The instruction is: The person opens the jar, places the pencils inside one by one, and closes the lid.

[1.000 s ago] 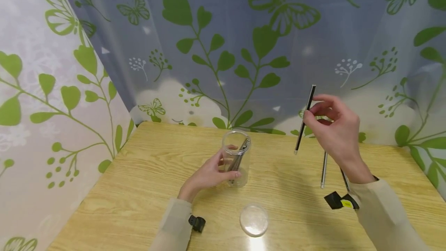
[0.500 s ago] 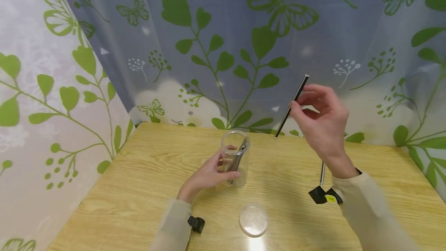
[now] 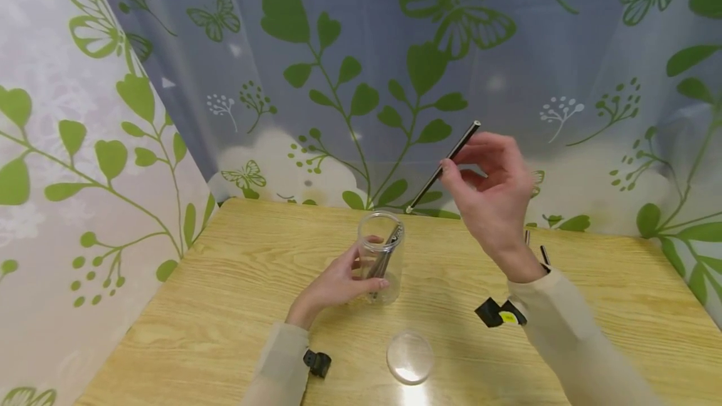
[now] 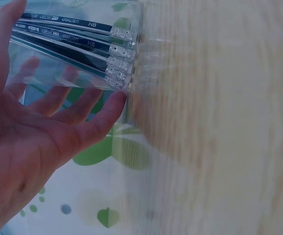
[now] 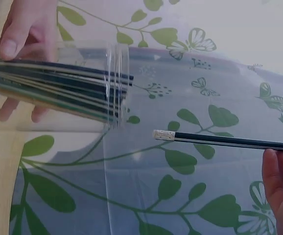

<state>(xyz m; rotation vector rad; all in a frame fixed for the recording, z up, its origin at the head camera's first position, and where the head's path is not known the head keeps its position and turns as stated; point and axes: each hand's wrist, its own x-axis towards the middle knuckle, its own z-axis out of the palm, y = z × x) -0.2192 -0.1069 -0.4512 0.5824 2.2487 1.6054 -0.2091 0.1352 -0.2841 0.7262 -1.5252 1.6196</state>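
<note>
A clear jar (image 3: 389, 287) stands upright on the table, with my left hand (image 3: 338, 277) curled round its side. Inside it lean several dark striped pencils (image 4: 78, 41); their eraser ends point down at the jar's base in the left wrist view. My right hand (image 3: 493, 190) pinches another pencil (image 3: 442, 168) between thumb and fingers, above and to the right of the jar. That pencil slants, its white eraser end (image 5: 164, 135) low and toward the jar's open mouth, a short gap away in the right wrist view.
A round clear lid (image 3: 410, 357) lies on the wooden table (image 3: 237, 306) in front of the jar. Beyond my right wrist, more pencils (image 3: 544, 255) show partly, hidden by the arm. A patterned curtain (image 3: 316, 99) hangs behind the table's back edge.
My right hand has moved left toward the jar with the pencil, which has tilted from near upright to a slant. My left hand and the jar have stayed put.
</note>
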